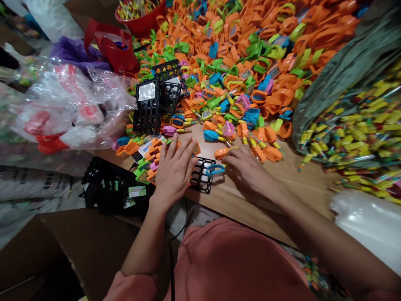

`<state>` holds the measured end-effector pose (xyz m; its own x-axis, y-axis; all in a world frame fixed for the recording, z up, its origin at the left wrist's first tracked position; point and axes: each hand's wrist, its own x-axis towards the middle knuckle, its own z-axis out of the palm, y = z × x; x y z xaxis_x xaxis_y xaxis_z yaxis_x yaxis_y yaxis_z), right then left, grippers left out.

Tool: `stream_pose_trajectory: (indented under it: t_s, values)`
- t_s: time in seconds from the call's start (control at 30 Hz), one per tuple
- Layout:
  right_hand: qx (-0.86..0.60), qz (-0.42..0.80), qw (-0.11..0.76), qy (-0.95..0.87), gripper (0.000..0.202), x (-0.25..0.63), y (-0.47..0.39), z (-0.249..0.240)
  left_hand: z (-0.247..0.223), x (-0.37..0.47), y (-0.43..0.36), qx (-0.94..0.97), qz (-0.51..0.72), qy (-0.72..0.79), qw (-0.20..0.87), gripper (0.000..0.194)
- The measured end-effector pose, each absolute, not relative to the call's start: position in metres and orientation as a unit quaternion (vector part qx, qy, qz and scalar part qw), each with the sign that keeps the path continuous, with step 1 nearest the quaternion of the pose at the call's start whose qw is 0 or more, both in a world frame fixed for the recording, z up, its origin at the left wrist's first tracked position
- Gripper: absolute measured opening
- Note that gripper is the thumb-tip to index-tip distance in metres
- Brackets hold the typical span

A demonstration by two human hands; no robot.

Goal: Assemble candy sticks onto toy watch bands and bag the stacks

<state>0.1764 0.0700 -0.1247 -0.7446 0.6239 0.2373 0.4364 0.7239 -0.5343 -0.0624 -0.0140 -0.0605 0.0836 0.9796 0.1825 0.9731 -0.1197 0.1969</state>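
Wood-toned tabletop (pixel 308 179) runs across the view, crowded with plastic toys. Nearest is the person's salmon shirt (pixel 238 259), with an open cardboard box (pixel 87 246) at the left and a dark cable (pixel 171 255) hanging beside the shirt. At the right edge lies glossy white plastic (pixel 369 225).

Close to the table's front edge, a black lattice tray (pixel 203 184) sits partly under the left hand (pixel 172 167), which lies palm down, fingers extended, over a cluster of orange and green toy watches (pixel 155 149). The right hand (pixel 242 167) is curled just right of the tray; its fingertips are near a blue toy watch (pixel 215 169) that overlaps the tray's right end (whether they grip it, I cannot tell). An orange toy watch (pixel 221 153) lies just beyond the blue one.

Farther back, more black trays (pixel 147 113) with white labels are stacked beside clear plastic bags (pixel 115 96). On the right, a green sack (pixel 332 83) spills yellow-ended tubes (pixel 360 142). Behind everything spreads a large heap of mostly orange toy watches (pixel 232 46), with a red tote bag (pixel 117 52) and a red basin (pixel 140 23) at its left.
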Motion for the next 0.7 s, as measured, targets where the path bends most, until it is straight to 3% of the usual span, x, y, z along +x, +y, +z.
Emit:
stream_pose_trajectory:
  t_s: [0.13, 0.3, 0.4, 0.6, 0.7]
  values:
    - [-0.292, 0.397, 0.261, -0.83, 0.013, 0.152, 0.045, -0.131, -0.061, -0.061, -0.013, 0.73, 0.132, 0.671, 0.014, 0.049]
    - [-0.291, 0.613, 0.25, -0.69, 0.009, 0.118, 0.016, -0.153, -0.059, -0.058, -0.012, 0.728, 0.118, 0.675, 0.013, 0.048]
    - [-0.267, 0.576, 0.266, -0.725, 0.009, 0.113, 0.008, -0.159, -0.058, -0.057, -0.012, 0.725, 0.119, 0.678, 0.018, 0.047]
    - [-0.193, 0.349, 0.333, -0.855, 0.02, 0.107, -0.001, -0.162, -0.051, -0.057, -0.016, 0.731, 0.112, 0.671, 0.051, 0.05]
    - [-0.187, 0.35, 0.31, -0.864, 0.025, 0.1, 0.002, -0.155, -0.049, -0.054, -0.018, 0.741, 0.11, 0.658, 0.071, 0.056]
